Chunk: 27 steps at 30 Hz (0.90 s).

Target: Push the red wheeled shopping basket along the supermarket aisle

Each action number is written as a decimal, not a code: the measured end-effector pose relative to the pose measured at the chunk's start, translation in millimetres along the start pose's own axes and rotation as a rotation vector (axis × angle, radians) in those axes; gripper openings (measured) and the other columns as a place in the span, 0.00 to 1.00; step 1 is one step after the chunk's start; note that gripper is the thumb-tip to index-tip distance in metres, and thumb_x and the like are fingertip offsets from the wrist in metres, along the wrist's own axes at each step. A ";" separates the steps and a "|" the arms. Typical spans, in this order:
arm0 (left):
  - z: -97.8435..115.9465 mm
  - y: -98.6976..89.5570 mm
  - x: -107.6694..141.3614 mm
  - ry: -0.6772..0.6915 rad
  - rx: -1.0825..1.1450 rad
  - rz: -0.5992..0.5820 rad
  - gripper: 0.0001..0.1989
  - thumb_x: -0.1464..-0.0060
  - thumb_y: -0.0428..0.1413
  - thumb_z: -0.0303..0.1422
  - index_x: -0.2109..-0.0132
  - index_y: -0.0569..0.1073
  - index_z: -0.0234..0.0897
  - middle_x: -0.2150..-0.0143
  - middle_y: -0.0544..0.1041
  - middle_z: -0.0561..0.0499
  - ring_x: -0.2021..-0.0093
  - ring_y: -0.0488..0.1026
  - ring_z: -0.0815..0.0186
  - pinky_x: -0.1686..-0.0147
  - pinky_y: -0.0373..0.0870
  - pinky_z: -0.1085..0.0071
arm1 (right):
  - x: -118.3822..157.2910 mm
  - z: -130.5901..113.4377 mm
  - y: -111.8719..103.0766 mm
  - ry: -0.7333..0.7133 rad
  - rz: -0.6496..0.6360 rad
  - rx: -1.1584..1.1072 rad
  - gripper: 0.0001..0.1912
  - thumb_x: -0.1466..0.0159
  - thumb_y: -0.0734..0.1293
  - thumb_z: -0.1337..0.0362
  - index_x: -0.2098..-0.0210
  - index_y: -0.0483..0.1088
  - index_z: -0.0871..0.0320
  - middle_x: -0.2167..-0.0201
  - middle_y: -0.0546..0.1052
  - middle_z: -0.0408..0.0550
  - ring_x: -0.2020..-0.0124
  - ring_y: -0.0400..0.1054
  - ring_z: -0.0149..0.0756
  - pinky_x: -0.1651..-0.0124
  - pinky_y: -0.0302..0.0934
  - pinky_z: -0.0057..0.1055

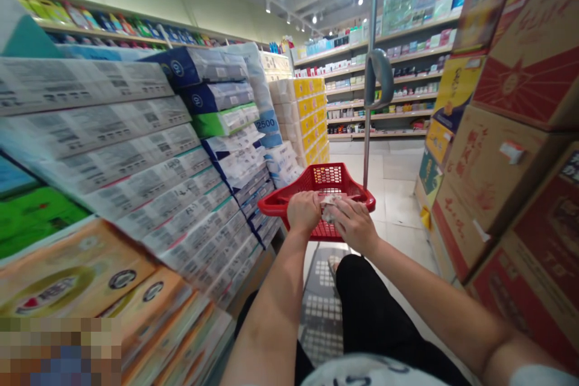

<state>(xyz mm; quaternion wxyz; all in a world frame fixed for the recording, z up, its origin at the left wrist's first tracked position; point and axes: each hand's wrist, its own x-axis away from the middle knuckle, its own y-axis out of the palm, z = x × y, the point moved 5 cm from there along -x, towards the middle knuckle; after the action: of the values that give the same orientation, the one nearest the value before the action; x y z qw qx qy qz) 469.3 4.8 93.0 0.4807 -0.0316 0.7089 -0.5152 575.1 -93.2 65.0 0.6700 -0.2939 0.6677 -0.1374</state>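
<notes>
A red plastic shopping basket [332, 229] with a perforated wall is in front of me, tilted towards me. My left hand [303, 212] is closed around the left part of its near handle bar. My right hand [355, 221] is bent over the right part of the same bar, fingers pointing left. Under its fingertips, between the two hands, lies a crumpled white tissue [329, 207] with faint markings, pressed against the bar. The fingers hide part of the tissue and of the bar. Nothing can be made out inside the basket.
Tissue packs [149, 157] are stacked high along my left. Cardboard cartons [493, 169] rise close on the right. An upright metal pole [367, 151] with a grey loop handle [379, 78] stands beyond the basket. Stocked shelves [407, 111] line the back, across a tiled floor [398, 193].
</notes>
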 end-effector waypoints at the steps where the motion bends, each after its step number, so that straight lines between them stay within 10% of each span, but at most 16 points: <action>1: -0.1 -0.5 1.0 0.001 0.002 0.002 0.17 0.35 0.42 0.31 0.57 0.76 0.36 0.59 0.80 0.47 0.56 0.75 0.62 0.52 0.66 0.65 | -2.4 3.8 -1.6 0.048 -0.013 0.000 0.15 0.34 0.61 0.64 0.49 0.72 0.53 0.50 0.75 0.49 0.48 0.64 0.42 0.47 0.49 0.40; 5: 1.2 0.1 1.9 -0.004 0.010 -0.003 0.16 0.36 0.43 0.31 0.58 0.76 0.37 0.59 0.80 0.47 0.55 0.75 0.62 0.50 0.66 0.64 | -13.0 22.9 -5.5 0.286 -0.030 0.022 0.12 0.35 0.62 0.61 0.58 0.75 0.56 0.65 0.78 0.49 0.60 0.66 0.41 0.51 0.52 0.40; 12: -16.7 -12.4 5.9 -0.025 0.110 0.032 0.20 0.34 0.39 0.32 0.46 0.72 0.38 0.46 0.76 0.48 0.45 0.71 0.65 0.43 0.66 0.65 | 24.4 11.7 -11.0 -0.099 0.077 -0.024 0.16 0.34 0.61 0.68 0.48 0.71 0.52 0.46 0.73 0.48 0.41 0.60 0.42 0.40 0.53 0.42; 19: -41.7 -3.1 40.5 -0.072 -0.055 0.067 0.21 0.35 0.40 0.33 0.40 0.68 0.39 0.39 0.69 0.47 0.37 0.63 0.59 0.36 0.55 0.55 | -19.0 3.8 -4.6 0.152 0.009 -0.035 0.16 0.34 0.61 0.63 0.49 0.72 0.58 0.48 0.74 0.53 0.49 0.66 0.44 0.45 0.59 0.41; 27: -31.9 7.7 44.8 -0.206 -0.015 0.230 0.21 0.36 0.40 0.29 0.42 0.70 0.39 0.38 0.69 0.48 0.34 0.58 0.60 0.36 0.54 0.54 | -16.0 -25.4 13.3 -0.051 -0.017 -0.009 0.19 0.32 0.58 0.66 0.44 0.68 0.58 0.44 0.71 0.52 0.40 0.58 0.45 0.41 0.54 0.43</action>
<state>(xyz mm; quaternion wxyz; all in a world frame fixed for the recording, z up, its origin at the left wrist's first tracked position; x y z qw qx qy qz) 426.0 6.6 58.3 0.6065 -0.0063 0.6585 -0.4456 546.4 -78.9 72.0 0.6844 -0.3058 0.6485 -0.1324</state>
